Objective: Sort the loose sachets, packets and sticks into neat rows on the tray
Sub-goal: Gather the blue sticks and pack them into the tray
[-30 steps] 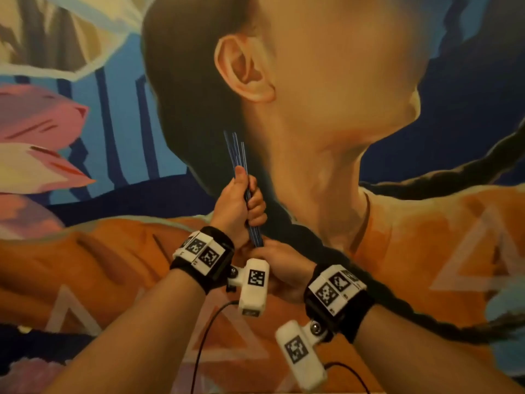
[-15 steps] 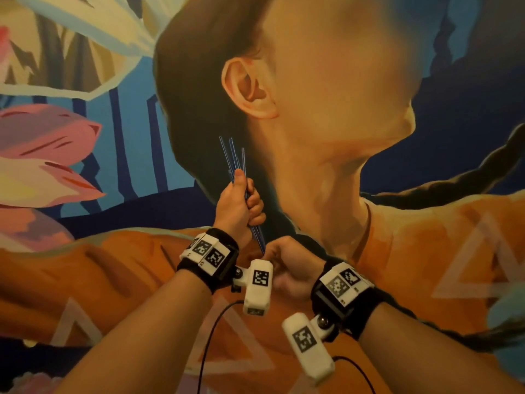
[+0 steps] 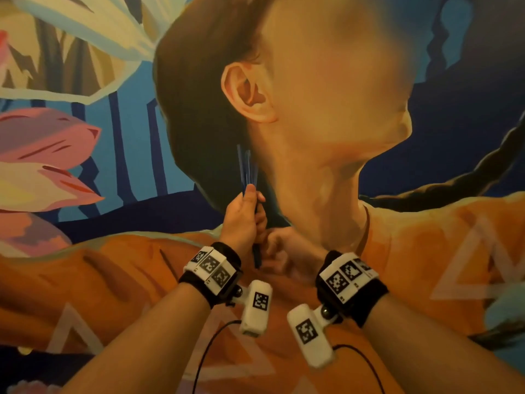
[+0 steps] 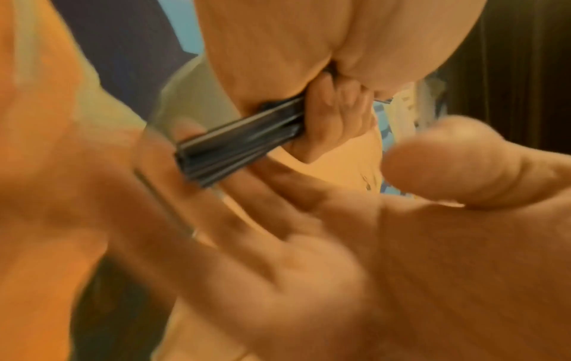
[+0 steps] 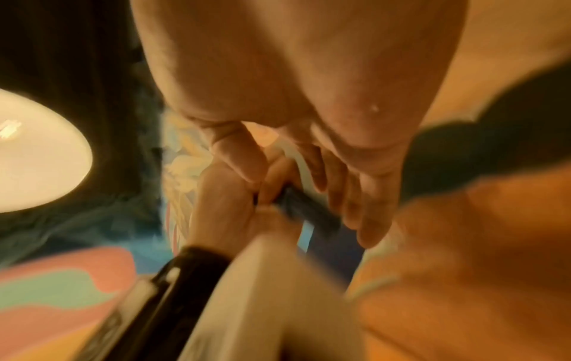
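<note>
I've got both hands up in front of a big painted mural (image 3: 426,251), and no tray is in view. My left hand (image 3: 241,220) is wrapped round a bundle of thin dark-blue sticks (image 3: 247,169), thumb up along them, fingers curled tight on the middle of the bundle. The sticks stand nearly upright in the head view, fanning slightly at their tops toward twelve o'clock, their lower ends poking out below the fist toward six.

My right hand (image 3: 284,250) sits just at four o'clock of the left, touching it, fingers curled toward the lower ends of the sticks. From the right wrist view the fingers (image 5: 358,195) lie along the dark bundle (image 5: 306,212), though blur keeps me from telling whether they clamp it. The left wrist view shows the bundle (image 4: 241,141) running from my left fingers up into the right hand (image 4: 336,122), ends squared together.

Black wrist straps with white marker blocks (image 3: 211,265) ride on both wrists. A glowing round lamp (image 5: 37,151) shows at nine o'clock in the right wrist view.
</note>
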